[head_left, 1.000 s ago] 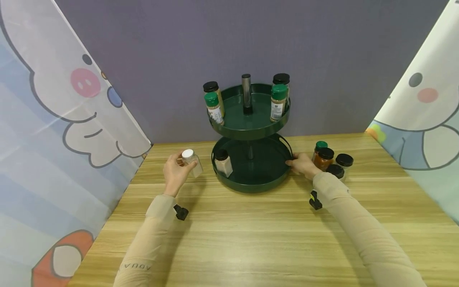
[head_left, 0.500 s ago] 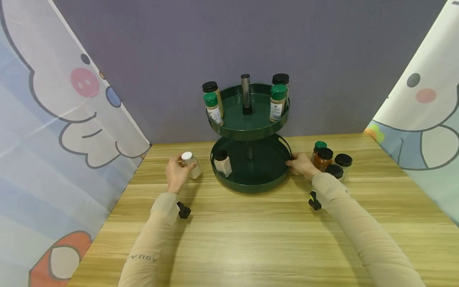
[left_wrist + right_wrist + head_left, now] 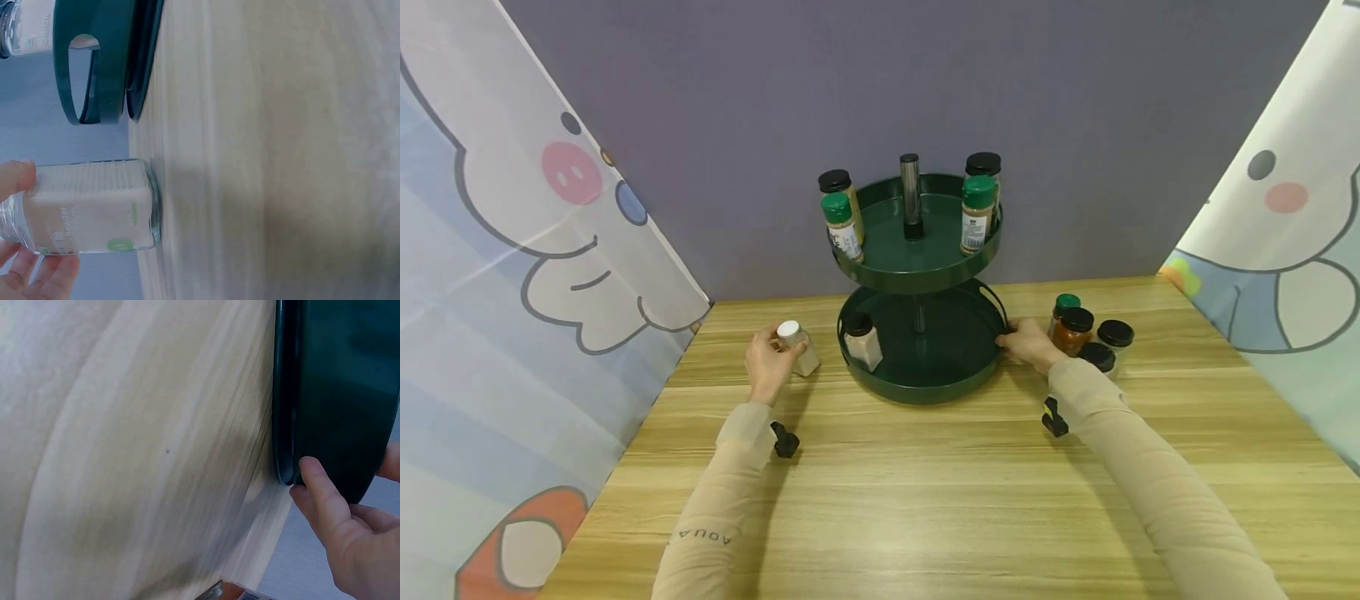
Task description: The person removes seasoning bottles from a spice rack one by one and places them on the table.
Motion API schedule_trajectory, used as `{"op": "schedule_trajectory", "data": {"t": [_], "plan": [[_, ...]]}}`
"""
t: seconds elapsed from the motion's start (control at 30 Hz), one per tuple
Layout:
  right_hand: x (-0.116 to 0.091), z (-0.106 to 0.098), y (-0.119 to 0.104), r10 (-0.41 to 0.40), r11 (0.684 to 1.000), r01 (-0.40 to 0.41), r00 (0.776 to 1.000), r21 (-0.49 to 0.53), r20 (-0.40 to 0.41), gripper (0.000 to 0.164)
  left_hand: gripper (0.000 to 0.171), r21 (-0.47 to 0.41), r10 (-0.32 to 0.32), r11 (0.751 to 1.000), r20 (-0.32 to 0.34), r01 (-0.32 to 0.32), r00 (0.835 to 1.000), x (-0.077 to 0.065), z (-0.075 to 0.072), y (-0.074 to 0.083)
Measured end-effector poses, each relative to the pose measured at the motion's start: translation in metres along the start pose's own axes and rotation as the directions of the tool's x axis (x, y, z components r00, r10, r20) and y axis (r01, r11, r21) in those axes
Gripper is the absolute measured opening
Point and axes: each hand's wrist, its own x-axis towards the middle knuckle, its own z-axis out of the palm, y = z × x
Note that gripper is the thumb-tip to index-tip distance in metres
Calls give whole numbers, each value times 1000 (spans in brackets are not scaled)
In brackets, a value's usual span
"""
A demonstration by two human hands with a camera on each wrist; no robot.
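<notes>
The left hand point(image 3: 766, 365) is narrowed around the upper part of a square glass jar point(image 3: 806, 358) with white cap, thumb on 1 side and fingers on the other; this high hold probably leaves its lower part free for setting down. The word "Powder" can be read on it. Whether its base touches the table or is just above, I cannot tell.

The right hand point(image 3: 1032, 344) holds the lower tray's rim of the green 2-tier rack point(image 3: 925, 393) — perhaps to steady it or to turn it. Between the hands, nearer to the left, a black-capped jar point(image 3: 863, 348) stands on this lower tray. Above and between the hands, the upper tray point(image 3: 912, 282) carries 4 containers, 2 at each side, maybe for balance. Just right of the right hand, 4 more jars point(image 3: 1072, 331) stand close together.

Under the hands is a wood-grain table point(image 3: 887, 492); beyond them rises a grey partition point(image 3: 760, 125) — with cartoon-printed curtains point(image 3: 482, 350) on either side.
</notes>
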Motion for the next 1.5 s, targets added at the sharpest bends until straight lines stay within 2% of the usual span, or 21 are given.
{"op": "schedule_trajectory", "data": {"t": [0.27,0.4,0.47,0.6,0.73,0.83,0.93,1.03,1.2,1.3,1.4,1.5], "plan": [[1,-2,6,-38,997,38,999,69,-2,56,56,-18,8,1000,12,-7,1000,1,4,-3],[2,-2,6,-30,999,30,1000,42,-6,55,57,-45,11,999,19,-10,1000,0,5,-3],[0,0,2,-1,1000,1,1000,-1,-9,54,58,-56,12,998,21,-11,1000,-2,6,-3],[1,1,1,6,1000,-6,1000,-20,-8,51,66,-65,3,998,35,-1,999,-6,5,-4],[0,4,2,17,1000,-17,1000,-9,-13,50,74,-29,-12,999,65,14,998,-9,2,-2],[0,7,1,14,1000,-15,1000,-3,-25,48,74,18,4,1000,75,-6,997,-9,-5,4],[1,8,1,5,1000,-5,1000,1,-25,47,71,41,39,998,65,-42,997,-7,-12,16],[2,6,1,8,1000,-8,1000,-2,-17,46,66,43,101,994,30,-102,994,-8,-18,31],[1,2,1,1,1000,-1,1000,-14,-24,43,53,-4,235,972,-5,-235,972,-15,-14,57],[0,2,0,-4,1000,4,1000,-17,-23,45,50,-67,263,963,47,-260,964,-22,-8,69],[-1,2,0,4,1000,-4,1000,-13,-15,46,52,-124,238,968,165,-219,957,-26,1,76],[0,2,1,9,1000,-10,1000,-13,-19,47,57,-104,188,981,276,-165,943,-26,12,78]]}}
